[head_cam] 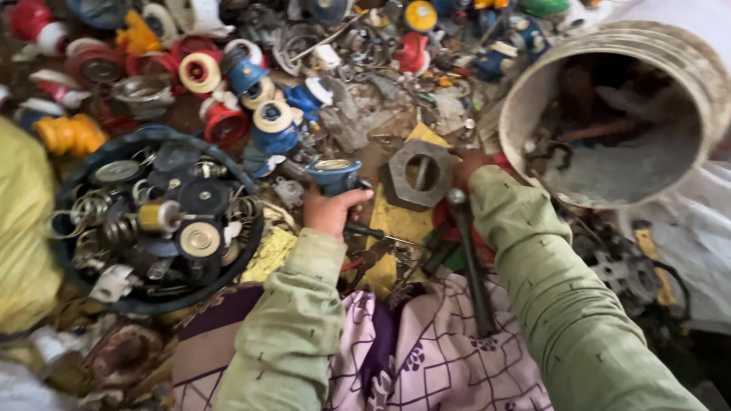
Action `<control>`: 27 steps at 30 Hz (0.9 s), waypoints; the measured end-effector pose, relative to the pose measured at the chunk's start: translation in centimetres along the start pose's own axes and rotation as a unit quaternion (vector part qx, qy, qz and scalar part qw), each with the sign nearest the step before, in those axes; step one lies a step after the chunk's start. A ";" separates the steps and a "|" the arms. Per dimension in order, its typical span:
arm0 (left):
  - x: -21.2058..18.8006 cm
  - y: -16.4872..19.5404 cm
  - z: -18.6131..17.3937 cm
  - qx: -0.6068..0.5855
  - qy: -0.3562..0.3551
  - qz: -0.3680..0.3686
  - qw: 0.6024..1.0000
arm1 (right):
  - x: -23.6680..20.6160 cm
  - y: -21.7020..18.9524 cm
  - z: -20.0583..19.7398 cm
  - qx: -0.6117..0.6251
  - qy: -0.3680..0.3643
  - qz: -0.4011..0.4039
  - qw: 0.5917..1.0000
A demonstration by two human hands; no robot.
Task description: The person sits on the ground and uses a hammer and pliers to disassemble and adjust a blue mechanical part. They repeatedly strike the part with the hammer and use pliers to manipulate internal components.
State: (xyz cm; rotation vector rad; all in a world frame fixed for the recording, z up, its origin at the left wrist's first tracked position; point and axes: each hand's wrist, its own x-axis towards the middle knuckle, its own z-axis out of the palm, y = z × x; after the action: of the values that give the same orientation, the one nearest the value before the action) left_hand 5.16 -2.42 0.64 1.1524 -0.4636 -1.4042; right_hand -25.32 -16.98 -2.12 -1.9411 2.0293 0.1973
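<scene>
Left hand point(329, 211) clamped round a blue valve part point(333, 174), just left of the big hex nut point(421, 174). Right hand point(470, 165) touching that nut's right edge, finger grip impossible to tell. Dark rod point(470, 262) below the nut, white bucket point(525, 106) to its right.

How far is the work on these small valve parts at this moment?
Done, it seems: the dark round basin already holds many springs and discs. In hand: the left hand holds a blue valve part, and the right hand rests by the grey hexagonal block, a long metal tool lying against the forearm. Left: a large pile of red and blue parts lies unsorted behind.
</scene>
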 end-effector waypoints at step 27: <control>3.5 -2.4 0.2 -0.033 -0.036 0.140 0.989 | -16.1 -22.2 -7.4 0.399 0.124 -0.452 0.788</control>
State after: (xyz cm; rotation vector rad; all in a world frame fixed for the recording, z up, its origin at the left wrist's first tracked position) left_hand 4.39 -5.13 -2.53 0.9441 -0.6011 -1.2088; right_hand -4.01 -5.57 12.83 -2.0832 0.7828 -1.0060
